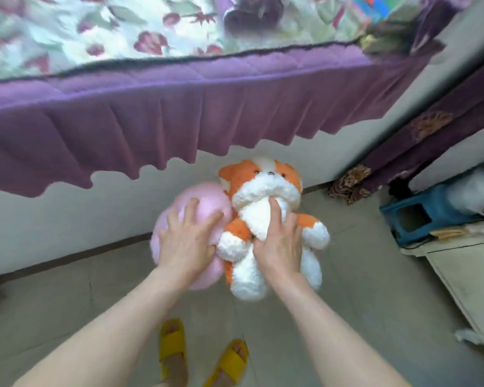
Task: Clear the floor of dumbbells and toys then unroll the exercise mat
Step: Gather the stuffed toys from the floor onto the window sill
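My left hand (187,241) grips a round pink plush toy (207,202), fingers spread over its front. My right hand (280,241) clutches the white belly of an orange and white plush dog (263,188), which faces me upright. Both toys are held side by side, touching, above the floor in front of the bed. No dumbbells or exercise mat appear in view.
A bed (179,88) with a purple frilled skirt and floral cover spans the top. A dark plush toy (252,12) lies on it. A purple curtain (419,135), a blue stool (419,210) and a pale cabinet (467,277) stand at right. My feet in yellow sandals (201,356) are below.
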